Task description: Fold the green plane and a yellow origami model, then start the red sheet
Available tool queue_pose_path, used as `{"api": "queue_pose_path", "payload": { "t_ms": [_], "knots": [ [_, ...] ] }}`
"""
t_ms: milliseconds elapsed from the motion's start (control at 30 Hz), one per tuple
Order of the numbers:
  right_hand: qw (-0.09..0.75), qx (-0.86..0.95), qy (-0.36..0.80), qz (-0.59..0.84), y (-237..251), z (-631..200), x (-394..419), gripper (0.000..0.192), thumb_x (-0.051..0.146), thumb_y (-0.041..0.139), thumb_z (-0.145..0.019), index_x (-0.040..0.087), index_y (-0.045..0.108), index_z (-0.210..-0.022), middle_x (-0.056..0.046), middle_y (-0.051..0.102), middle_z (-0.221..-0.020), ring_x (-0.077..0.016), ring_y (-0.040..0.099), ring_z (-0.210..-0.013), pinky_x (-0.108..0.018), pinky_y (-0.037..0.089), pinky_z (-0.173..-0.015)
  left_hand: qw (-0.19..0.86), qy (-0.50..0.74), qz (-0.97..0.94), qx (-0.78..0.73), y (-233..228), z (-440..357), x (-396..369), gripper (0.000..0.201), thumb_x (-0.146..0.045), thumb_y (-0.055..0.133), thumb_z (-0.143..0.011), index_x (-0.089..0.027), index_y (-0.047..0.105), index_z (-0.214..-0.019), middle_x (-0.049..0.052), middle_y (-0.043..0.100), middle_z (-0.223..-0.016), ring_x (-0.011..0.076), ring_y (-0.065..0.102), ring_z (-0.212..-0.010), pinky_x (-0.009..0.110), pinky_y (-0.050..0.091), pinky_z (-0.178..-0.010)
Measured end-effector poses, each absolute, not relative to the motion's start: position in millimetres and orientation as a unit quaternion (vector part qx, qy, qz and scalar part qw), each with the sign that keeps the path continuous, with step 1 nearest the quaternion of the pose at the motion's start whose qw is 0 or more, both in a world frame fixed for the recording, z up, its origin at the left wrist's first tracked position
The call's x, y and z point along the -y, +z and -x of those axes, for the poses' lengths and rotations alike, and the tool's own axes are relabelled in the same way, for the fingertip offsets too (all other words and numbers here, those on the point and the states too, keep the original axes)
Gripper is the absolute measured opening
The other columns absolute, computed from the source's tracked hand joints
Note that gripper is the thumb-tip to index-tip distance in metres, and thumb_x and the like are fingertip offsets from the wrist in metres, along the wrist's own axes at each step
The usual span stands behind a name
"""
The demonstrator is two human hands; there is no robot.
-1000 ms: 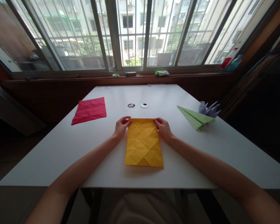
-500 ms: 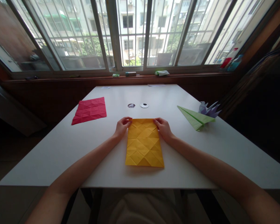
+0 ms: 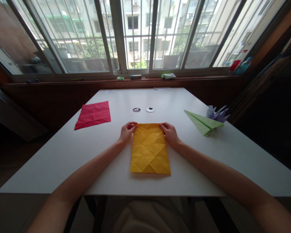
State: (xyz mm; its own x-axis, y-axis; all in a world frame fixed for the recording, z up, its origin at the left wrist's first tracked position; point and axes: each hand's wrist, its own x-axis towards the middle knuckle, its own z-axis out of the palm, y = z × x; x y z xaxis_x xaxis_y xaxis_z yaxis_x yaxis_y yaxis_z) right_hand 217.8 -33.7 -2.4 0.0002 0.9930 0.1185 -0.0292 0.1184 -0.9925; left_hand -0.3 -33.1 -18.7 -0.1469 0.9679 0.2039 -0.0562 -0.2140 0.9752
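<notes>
the yellow paper (image 3: 150, 148) is lying flat on the white table (image 3: 63, 155), centred just in front of you, its long side running near to far and its surface showing a grid of diagonal creases. you are holding its far end with both hands. your left hand (image 3: 126, 132) is sitting at the far left corner, fingers curled together and pinching the paper's edge there. your right hand (image 3: 170, 132) is sitting at the far right corner, fingers likewise curled and pinching that edge; whether the thumbs are lying over or under the sheet cannot be told. both forearms are reaching in from the near edge of the table.

just beyond the yellow paper, two small round discs (image 3: 143, 110) are lying side by side on the table, apart from the sheet. far left, a red creased paper (image 3: 93, 114) is lying flat, well apart from your left hand. to the right, a green folded paper plane (image 3: 202, 122) is resting near the table's right edge, with a pale purple folded piece (image 3: 217, 113) touching its far side.
</notes>
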Motion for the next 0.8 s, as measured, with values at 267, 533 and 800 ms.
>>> {"api": "queue_pose_path", "payload": {
  "t_ms": [267, 533, 800],
  "knots": [
    [0.531, 0.522, 0.476, 0.468, -2.4, -218.0, 33.9, 0.031, 0.047, 0.065, -0.062, 0.018, 0.059, -0.071, 0.000, 0.061, -0.070, -0.0137, 0.053, -0.062, -0.027, 0.043, -0.056, 0.417, 0.602, -0.493, -0.470, -22.7, 1.1, 29.8, 0.025, -0.031, 0.071, -0.062, -0.017, 0.070, -0.083, 0.002, 0.066, -0.072, 0.0128, 0.058, -0.066, 0.023, 0.044, -0.060],
    [0.528, 0.529, 0.463, 0.476, -3.2, -218.0, 33.7, 0.030, 0.047, 0.064, -0.063, 0.018, 0.059, -0.071, -0.001, 0.062, -0.070, -0.0142, 0.054, -0.063, -0.026, 0.043, -0.055, 0.408, 0.599, -0.497, -0.477, -22.8, 1.8, 29.5, 0.026, -0.032, 0.071, -0.062, -0.017, 0.070, -0.083, 0.002, 0.065, -0.069, 0.0127, 0.057, -0.065, 0.023, 0.043, -0.059],
    [0.507, 0.543, 0.470, 0.477, -6.9, -221.7, 26.9, 0.027, 0.044, 0.066, -0.063, 0.018, 0.062, -0.071, -0.001, 0.063, -0.068, -0.0139, 0.055, -0.062, -0.026, 0.045, -0.054, 0.391, 0.612, -0.495, -0.478, -15.3, 1.8, 35.1, 0.030, -0.032, 0.073, -0.060, -0.017, 0.070, -0.086, -0.002, 0.058, -0.061, 0.0100, 0.051, -0.059, 0.021, 0.041, -0.056]
  ]
}}
